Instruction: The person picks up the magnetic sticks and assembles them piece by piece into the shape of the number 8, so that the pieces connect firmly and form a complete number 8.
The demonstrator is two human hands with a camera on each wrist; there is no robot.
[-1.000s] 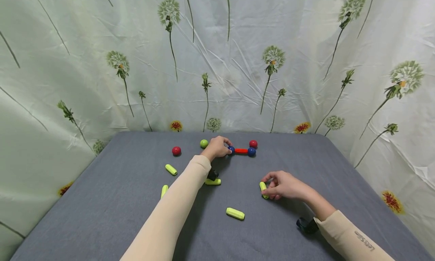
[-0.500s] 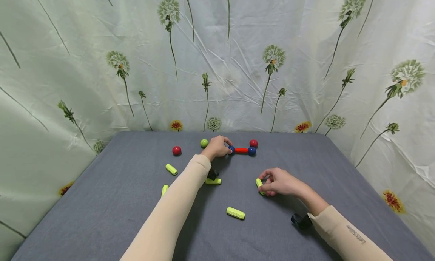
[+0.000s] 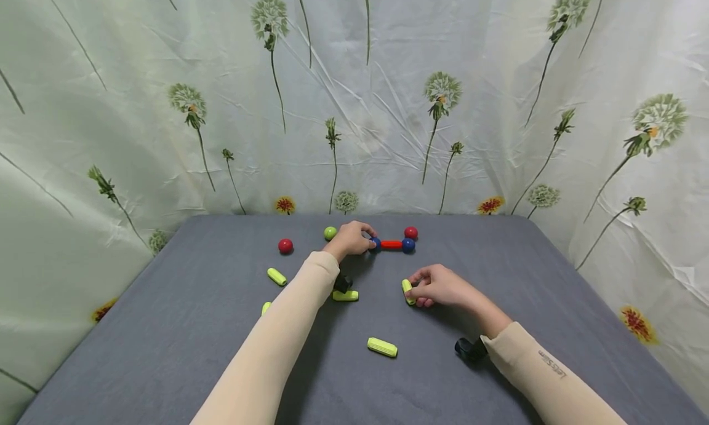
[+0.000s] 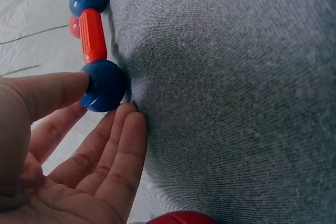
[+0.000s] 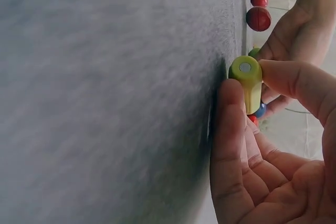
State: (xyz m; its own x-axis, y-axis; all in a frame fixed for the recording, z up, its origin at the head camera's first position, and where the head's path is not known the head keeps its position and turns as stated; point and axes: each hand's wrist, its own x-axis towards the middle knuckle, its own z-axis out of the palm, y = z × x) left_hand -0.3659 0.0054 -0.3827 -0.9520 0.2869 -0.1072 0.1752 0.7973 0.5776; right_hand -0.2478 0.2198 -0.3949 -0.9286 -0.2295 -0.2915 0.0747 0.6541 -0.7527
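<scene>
At the back of the grey table my left hand point(image 3: 349, 239) pinches a blue ball point(image 4: 106, 88). A red magnetic rod point(image 3: 391, 245) joins that ball to a second blue ball point(image 3: 408, 245), and the three lie in a row. Nearer to me on the right, my right hand point(image 3: 443, 286) pinches a yellow-green magnetic rod point(image 5: 247, 85) between thumb and fingers, low over the cloth. A round silvery magnet shows in the rod's end in the right wrist view. The held rod and the joined row are apart in the head view.
A red ball point(image 3: 411, 232) sits behind the row. Left of it are a green ball point(image 3: 330, 233) and another red ball point(image 3: 285, 246). Several yellow-green rods lie about, one in front point(image 3: 382, 347), one partly hidden by my left sleeve point(image 3: 277, 345). A patterned curtain point(image 3: 354, 105) stands behind.
My right hand has moved left and farther from me, towards the joined row, carrying the yellow-green rod. The left hand keeps its hold on the blue ball.
</scene>
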